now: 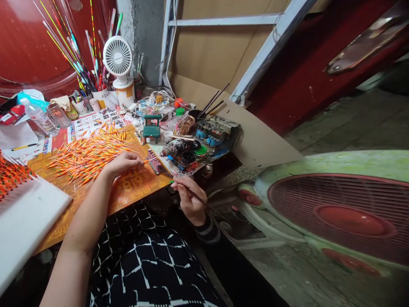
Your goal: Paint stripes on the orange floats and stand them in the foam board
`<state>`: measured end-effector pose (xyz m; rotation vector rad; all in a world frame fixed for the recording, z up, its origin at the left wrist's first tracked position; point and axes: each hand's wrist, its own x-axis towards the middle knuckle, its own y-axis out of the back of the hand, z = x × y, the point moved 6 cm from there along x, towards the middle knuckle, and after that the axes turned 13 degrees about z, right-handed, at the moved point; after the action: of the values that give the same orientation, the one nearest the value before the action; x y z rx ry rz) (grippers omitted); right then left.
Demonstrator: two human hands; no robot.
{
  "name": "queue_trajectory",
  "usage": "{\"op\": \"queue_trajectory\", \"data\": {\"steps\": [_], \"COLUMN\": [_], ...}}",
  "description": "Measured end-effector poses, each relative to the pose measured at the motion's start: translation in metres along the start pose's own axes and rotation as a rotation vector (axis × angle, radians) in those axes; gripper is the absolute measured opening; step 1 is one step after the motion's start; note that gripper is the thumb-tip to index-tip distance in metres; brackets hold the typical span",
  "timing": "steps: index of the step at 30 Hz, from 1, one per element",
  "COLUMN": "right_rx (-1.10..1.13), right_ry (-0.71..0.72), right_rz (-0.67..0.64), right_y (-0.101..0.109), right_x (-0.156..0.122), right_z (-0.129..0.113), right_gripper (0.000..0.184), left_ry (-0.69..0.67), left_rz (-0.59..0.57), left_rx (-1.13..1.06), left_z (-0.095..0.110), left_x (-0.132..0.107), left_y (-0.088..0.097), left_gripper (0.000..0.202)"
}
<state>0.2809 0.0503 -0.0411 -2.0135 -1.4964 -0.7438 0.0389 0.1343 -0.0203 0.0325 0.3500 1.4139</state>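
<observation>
My left hand (126, 162) pinches a slim orange fishing float (147, 160) above the table. The float's thin pale stem points toward the nose of a dark, paint-stained rotary tool (174, 148); I cannot tell whether they touch. My right hand (191, 199) is closed around a thin paintbrush (193, 192) with green at its tip, just off the table's front edge. Beside my left hand lies a large heap of orange fishing floats (89, 155) on the orange tabletop (134, 187). A small pinkish, paint-marked block (154, 162) sits below the float.
At left, a white foam slab (35, 213) carries rows of orange floats with green marks (12, 175). Paint pots (188, 157) crowd the right corner. Behind stand a small white fan (117, 55), a green miniature chair (151, 127) and a bottle (40, 115). A large floor fan (335, 204) is at right.
</observation>
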Motion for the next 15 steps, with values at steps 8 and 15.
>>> {"op": "queue_trajectory", "data": {"steps": [8, 15], "right_rx": [-0.017, -0.038], "right_ry": [0.136, 0.183], "right_rz": [0.027, 0.012], "right_y": [-0.029, -0.04], "right_x": [-0.022, -0.034], "right_z": [0.011, 0.024], "right_gripper": [0.029, 0.034], "left_ry": [0.032, 0.029], "left_rz": [-0.007, -0.026], "left_rx": [-0.053, -0.019], "left_z": [-0.009, -0.01], "left_x": [0.006, 0.007], "left_y": [-0.008, -0.009], "left_gripper": [0.035, 0.036]}}
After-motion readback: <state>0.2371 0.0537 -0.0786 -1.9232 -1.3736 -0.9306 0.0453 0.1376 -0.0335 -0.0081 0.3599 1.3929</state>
